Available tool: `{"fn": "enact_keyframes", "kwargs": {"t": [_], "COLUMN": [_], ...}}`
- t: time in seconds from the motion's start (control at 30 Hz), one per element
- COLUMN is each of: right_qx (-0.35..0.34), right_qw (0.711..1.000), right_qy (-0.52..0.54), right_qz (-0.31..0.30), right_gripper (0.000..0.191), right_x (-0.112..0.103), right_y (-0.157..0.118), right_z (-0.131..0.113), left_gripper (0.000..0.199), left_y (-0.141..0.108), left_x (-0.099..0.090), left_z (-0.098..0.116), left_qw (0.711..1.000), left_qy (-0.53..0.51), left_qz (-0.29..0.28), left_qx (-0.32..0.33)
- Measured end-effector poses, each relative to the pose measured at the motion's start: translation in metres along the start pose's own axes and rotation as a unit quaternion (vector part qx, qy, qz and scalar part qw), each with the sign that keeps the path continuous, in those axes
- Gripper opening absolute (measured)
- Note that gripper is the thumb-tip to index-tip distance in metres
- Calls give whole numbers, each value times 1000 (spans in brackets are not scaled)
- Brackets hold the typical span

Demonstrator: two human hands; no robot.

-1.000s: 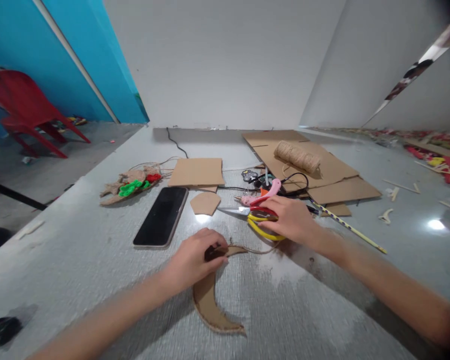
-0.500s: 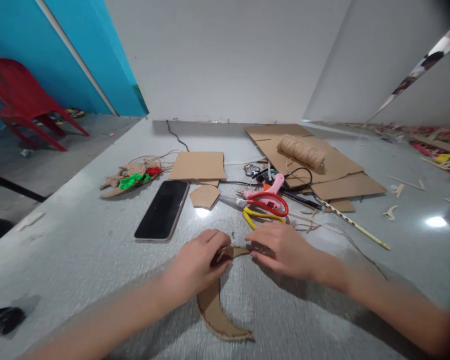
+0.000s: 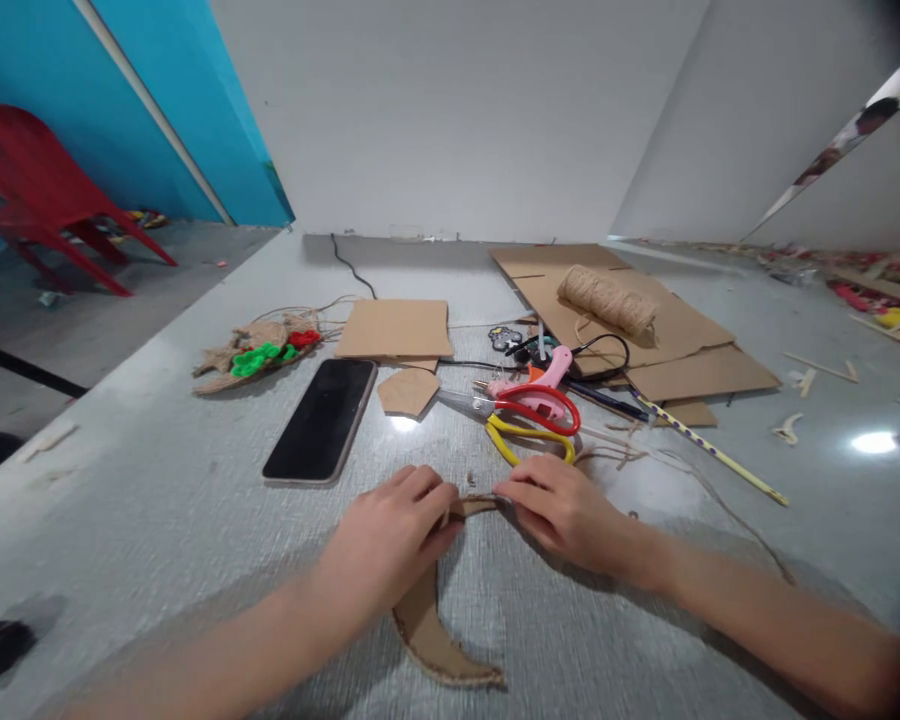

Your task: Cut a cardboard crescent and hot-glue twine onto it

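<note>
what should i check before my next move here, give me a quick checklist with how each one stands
1. Left hand holding the curved cardboard piece: ok.
2. Right hand at its upper tip: ok, fingertips are there.
3. Twine edging snug under the fingers: cannot tell, they hide it.
4. Scissors well away from the hands: not ok, the yellow handle lies just beyond the right one.
5. Pink glue gun cool: cannot tell.
6. Phone clear of both hands: ok.
</note>
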State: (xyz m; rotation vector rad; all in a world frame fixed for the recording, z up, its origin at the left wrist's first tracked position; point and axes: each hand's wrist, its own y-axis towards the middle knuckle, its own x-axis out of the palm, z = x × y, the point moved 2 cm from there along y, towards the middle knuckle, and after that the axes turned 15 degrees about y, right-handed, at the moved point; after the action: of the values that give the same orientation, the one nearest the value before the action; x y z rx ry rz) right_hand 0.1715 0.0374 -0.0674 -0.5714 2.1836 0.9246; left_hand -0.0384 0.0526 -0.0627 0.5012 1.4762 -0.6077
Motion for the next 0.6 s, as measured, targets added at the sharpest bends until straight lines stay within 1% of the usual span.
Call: {"fn": "enact_keyframes", "kwargs": {"t": [0.13, 0.27, 0.33, 0.47, 0.5, 0.6], "right_qx": [11, 2, 0, 2, 2, -2], "right_qw": [1000, 1000, 1000, 1000, 1000, 1000], "right_qy": [5, -8, -14, -13, -13, -13], "right_qz": [-9, -10, -12, -21, -22, -22], "right_gripper": [25, 27, 26, 22, 22, 23], "right_x": [1, 2, 2, 4, 4, 4], "right_y": [-1, -1, -2, -3, -3, -2], "right_z": [0, 0, 1, 2, 2, 2], "left_gripper": [6, 8, 10, 27, 26, 9], "left_y": [1, 0, -1, -2, -2, -3], "left_x": [-4, -4, -4, -4, -4, -4], "left_z": [1, 1, 2, 3, 3, 2], "left_qw": [1000, 1000, 1000, 998, 997, 995], "left_qy": [-5, -3, 3, 36, 46, 70], "left_qz": [-9, -6, 5, 45, 51, 65], "left_qx": [1, 8, 17, 22, 22, 28]}}
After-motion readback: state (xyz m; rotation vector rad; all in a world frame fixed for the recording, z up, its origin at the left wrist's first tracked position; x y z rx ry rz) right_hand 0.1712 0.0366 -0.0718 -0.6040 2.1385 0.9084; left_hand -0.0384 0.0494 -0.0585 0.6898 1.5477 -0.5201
